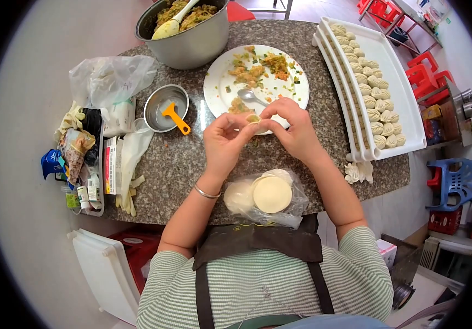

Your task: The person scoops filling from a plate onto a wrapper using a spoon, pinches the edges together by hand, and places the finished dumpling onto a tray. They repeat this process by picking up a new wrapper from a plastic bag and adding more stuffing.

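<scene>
"Two hands are at work, so what does each one hold?"

"Both have the same small dumpling (253,119). The left hand (226,137) has thumb and fingertips closed on one side of it, and the right hand (296,129) pinches the other."

"Is it sealed?"

"I can't tell; the fingers cover too much of it. A bit of pale dough and something greenish-yellow shows between the fingertips."

"What lies just beyond the grip?"

"The plate (214,90), with its near edge under the right hand. Filling (249,75) is scattered over it in clumps, and a spoon (246,95) rests there, its bowl just past the fingers."

"And farther out?"

"Beyond the plate and left of the grip stands the pot (200,52), with more filling inside and a ladle (167,29) lying across it. Nearer, also to the left, is a metal bowl (152,104) with an orange-handled scraper (177,118) leaning out over its rim."

"On the body side of the grip?"

"A clear bag (297,211) with round wrappers (272,194) in piles, between the forearms. The left wrist wears a bracelet (207,194)."

"To the right?"

"Stacked trays (392,63), well apart from the right hand. Pleated dumplings (377,104) sit close together in rows in the top one. Everything stands on the speckled table (159,159)."
</scene>
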Available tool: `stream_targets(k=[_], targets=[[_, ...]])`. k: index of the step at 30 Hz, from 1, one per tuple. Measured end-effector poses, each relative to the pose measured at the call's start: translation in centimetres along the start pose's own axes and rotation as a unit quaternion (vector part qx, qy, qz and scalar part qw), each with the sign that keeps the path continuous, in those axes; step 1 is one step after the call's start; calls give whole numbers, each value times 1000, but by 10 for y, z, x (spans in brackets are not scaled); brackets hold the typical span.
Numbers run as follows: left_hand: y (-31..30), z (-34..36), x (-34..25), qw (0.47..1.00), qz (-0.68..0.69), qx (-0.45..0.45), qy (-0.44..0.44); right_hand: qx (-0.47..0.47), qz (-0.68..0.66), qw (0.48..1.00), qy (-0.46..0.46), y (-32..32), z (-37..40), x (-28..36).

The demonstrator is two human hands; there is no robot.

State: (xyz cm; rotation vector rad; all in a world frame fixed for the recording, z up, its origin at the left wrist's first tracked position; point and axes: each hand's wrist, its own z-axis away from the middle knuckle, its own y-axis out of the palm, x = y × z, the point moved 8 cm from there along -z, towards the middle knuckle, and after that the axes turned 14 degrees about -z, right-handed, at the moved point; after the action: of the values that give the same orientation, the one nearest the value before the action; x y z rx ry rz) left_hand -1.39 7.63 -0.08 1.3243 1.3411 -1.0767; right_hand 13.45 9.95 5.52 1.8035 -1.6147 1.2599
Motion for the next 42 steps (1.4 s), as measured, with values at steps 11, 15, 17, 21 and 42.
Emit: stream_targets(k=[11,15,17,21,42], targets=[[6,-1,-1,999,19,34,25,21,-52,997,57,-4,-2,-7],[5,0,-1,999,36,5,2,-4,-23,999,28,-1,3,-7],[3,0,-2,999,46,-13,2,-7,-21,1000,23,-1,2,-6],[3,1,-5,999,40,-20,-19,-3,2,1000,-3,-3,1,-1],[4,-2,2,999,44,0,-21,5,23,1000,19,-7,2,-2]])
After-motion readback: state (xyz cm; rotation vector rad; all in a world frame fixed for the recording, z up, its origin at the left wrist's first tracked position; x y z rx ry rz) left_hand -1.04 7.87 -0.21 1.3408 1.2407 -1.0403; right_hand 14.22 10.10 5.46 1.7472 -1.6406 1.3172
